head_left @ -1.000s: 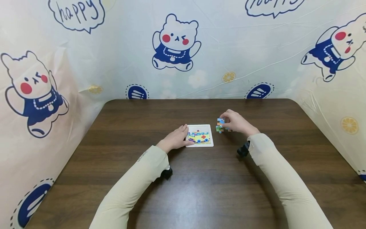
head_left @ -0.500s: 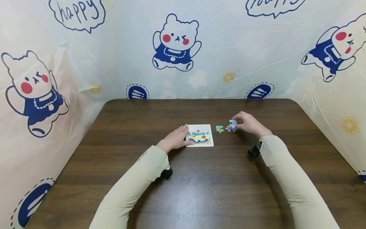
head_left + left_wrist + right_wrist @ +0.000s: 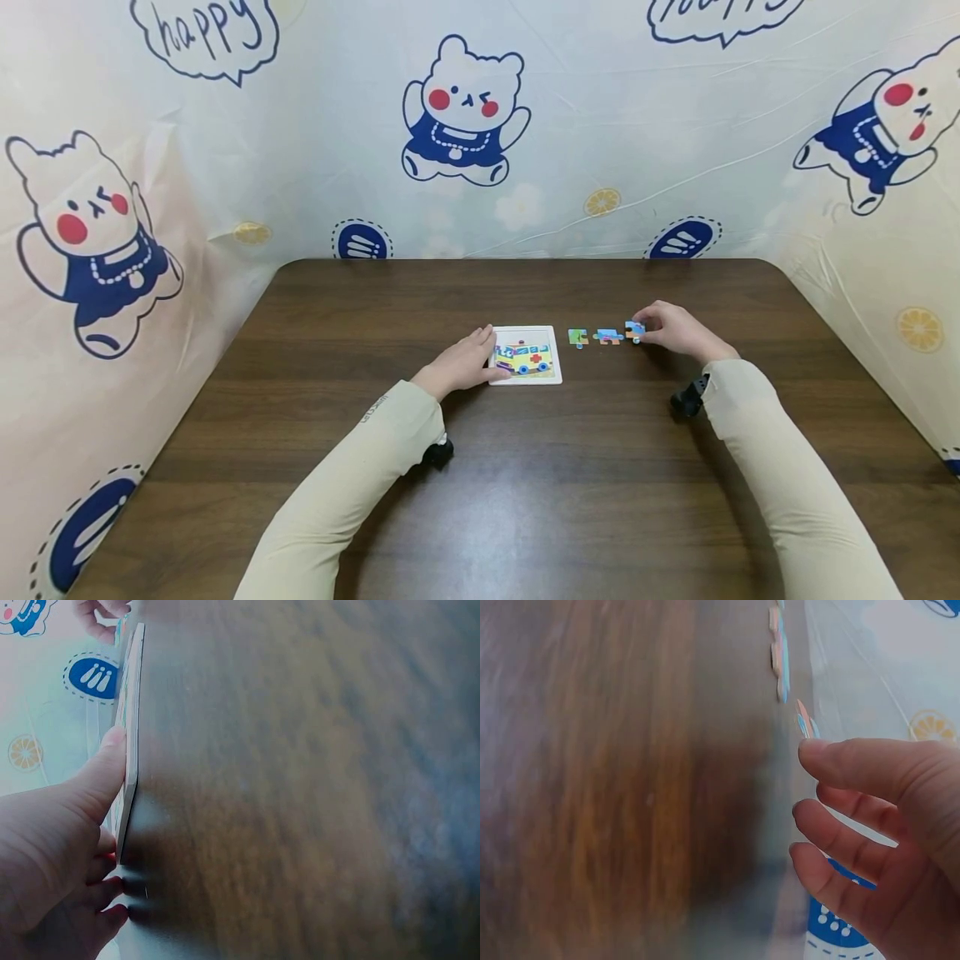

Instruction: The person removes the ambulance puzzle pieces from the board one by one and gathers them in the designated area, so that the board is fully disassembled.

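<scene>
Three jigsaw pieces (image 3: 608,336): likely light, stiff, thin; best pinched by edges. Right hand (image 3: 679,330) pinches rightmost piece (image 3: 633,330); left hand (image 3: 459,363), uncurled, rests on ambulance puzzle tray (image 3: 534,335).

White-rimmed, flat puzzle board (image 3: 536,335) shows a yellow ambulance (image 3: 523,360); toward its three o'clock, small jigsaw pieces (image 3: 608,335) mix blue, green and orange. Brown grain streaks the wood-look table (image 3: 585,458); pastel fabric (image 3: 300,150) at twelve carries navy-clad bears (image 3: 456,143).

Cream sleeves (image 3: 780,492), dark lettering (image 3: 373,409) (near the left cuff (image 3: 422,417)), black wrist cameras (image 3: 688,399)
</scene>
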Available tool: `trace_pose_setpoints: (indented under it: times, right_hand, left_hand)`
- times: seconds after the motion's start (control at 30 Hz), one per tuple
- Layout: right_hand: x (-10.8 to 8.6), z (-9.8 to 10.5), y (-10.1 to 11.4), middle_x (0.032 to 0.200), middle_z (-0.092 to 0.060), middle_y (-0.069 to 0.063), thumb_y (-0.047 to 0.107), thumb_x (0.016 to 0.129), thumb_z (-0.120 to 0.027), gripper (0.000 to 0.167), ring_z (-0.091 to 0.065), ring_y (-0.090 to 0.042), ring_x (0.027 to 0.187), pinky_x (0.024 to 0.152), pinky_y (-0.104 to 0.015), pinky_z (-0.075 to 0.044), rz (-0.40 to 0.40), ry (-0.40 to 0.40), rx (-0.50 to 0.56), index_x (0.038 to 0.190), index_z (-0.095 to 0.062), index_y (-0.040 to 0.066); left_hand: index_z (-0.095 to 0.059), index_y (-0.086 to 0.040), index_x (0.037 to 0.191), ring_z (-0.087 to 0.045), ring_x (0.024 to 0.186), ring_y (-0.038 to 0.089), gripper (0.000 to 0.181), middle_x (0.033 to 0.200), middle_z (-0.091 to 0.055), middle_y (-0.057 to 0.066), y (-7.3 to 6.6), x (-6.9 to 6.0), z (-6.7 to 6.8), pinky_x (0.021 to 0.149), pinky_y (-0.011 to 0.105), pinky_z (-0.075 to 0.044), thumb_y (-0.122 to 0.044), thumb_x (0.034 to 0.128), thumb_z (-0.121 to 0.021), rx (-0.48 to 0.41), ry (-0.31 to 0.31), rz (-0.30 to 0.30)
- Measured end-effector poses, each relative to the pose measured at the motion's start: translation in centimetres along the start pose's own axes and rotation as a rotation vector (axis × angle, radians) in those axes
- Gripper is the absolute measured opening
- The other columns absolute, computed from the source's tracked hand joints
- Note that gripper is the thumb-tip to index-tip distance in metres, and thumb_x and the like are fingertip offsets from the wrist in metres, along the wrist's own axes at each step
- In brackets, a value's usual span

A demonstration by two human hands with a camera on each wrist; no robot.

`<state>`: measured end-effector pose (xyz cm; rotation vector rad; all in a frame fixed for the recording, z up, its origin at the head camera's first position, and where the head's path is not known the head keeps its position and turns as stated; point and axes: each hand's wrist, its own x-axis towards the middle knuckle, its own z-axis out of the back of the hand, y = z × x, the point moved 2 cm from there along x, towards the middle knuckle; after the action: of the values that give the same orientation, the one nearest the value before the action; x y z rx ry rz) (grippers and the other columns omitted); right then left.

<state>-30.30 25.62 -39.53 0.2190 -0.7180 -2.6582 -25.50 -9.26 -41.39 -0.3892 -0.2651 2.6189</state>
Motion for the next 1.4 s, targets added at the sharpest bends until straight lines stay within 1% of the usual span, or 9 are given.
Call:
trace_pose_setpoints:
  times: [0.1,0.2,0.37,0.57,0.8,1.03,1.27,1.4]
  right_hand:
    - [-0.1,0.0,-0.6,0.109,-0.053,-0.021,0.004,0.086,-0.063,0.029,-0.050,-0.032,0.094,0.083,-0.049,-0.041,-0.011,0.015,-0.005,0.112,-0.060,-0.006]
    - [-0.2,-0.1,-0.9,0.110,-0.054,-0.022,0.004,0.085,-0.064,0.028,-0.050,-0.033,0.096,0.084,-0.050,-0.041,-0.005,0.021,-0.007,0.111,-0.061,-0.007]
    - [-0.2,-0.2,-1.3,0.110,-0.054,-0.023,0.004,0.085,-0.064,0.027,-0.048,-0.036,0.101,0.088,-0.052,-0.037,-0.011,0.027,-0.003,0.109,-0.062,-0.007]
    - [-0.3,-0.2,-1.4,0.109,-0.054,-0.022,0.005,0.085,-0.064,0.027,-0.048,-0.035,0.100,0.087,-0.052,-0.038,-0.018,0.031,0.001,0.109,-0.062,-0.006]
    - [-0.3,-0.2,-1.3,0.112,-0.052,-0.023,0.004,0.085,-0.064,0.027,-0.047,-0.036,0.103,0.090,-0.053,-0.036,-0.023,0.038,0.012,0.110,-0.062,-0.007]
    - [-0.2,-0.1,-1.3,0.109,-0.054,-0.023,0.002,0.084,-0.063,0.028,-0.048,-0.036,0.101,0.089,-0.053,-0.036,-0.003,0.036,-0.006,0.110,-0.062,-0.008]
    - [0.0,0.4,-0.5,0.114,-0.053,-0.025,0.004,0.086,-0.061,0.032,-0.047,-0.038,0.106,0.091,-0.053,-0.037,-0.002,0.026,0.007,0.116,-0.058,-0.008]
    - [0.2,0.7,0.3,0.114,-0.054,-0.024,0.004,0.086,-0.062,0.034,-0.049,-0.037,0.106,0.090,-0.052,-0.038,0.020,0.006,0.013,0.117,-0.057,-0.008]
  left_hand:
    - [-0.017,0.000,0.145,-0.010,0.138,0.025,0.082,0.151,-0.010,0.015,0.0,0.1,0.0,0.109,0.034,-0.014,-0.049,0.0901,-0.051,0.005,0.000,-0.001]
    - [-0.017,0.000,0.145,-0.010,0.138,0.025,0.082,0.151,-0.010,0.015,0.0,0.1,0.0,0.109,0.034,-0.014,-0.049,0.0900,-0.051,0.000,0.001,0.000]
    - [-0.017,0.000,0.146,-0.009,0.138,0.025,0.083,0.151,-0.009,0.014,0.0,0.1,0.0,0.109,0.034,-0.013,-0.050,0.0896,-0.051,-0.005,0.008,0.011]
    - [-0.017,-0.002,0.146,-0.008,0.138,0.023,0.083,0.152,-0.009,0.013,0.1,0.2,-0.1,0.109,0.034,-0.013,-0.052,0.0891,-0.051,-0.004,0.015,0.022]
    - [-0.017,-0.001,0.146,-0.008,0.138,0.023,0.083,0.151,-0.010,0.013,0.1,0.3,-0.1,0.109,0.033,-0.013,-0.052,0.0893,-0.050,0.000,0.010,0.018]
    - [-0.018,-0.001,0.146,-0.009,0.138,0.024,0.083,0.151,-0.011,0.013,0.2,0.3,-0.2,0.109,0.034,-0.013,-0.052,0.0892,-0.051,0.004,0.001,0.008]
    - [-0.016,-0.001,0.146,-0.009,0.138,0.024,0.082,0.151,-0.009,0.014,0.2,0.2,-0.2,0.109,0.034,-0.013,-0.051,0.0901,-0.050,0.007,0.003,0.002]
    - [-0.017,-0.001,0.146,-0.008,0.138,0.024,0.082,0.151,-0.009,0.013,0.2,0.2,-0.2,0.109,0.034,-0.013,-0.051,0.0899,-0.050,0.001,0.003,0.006]
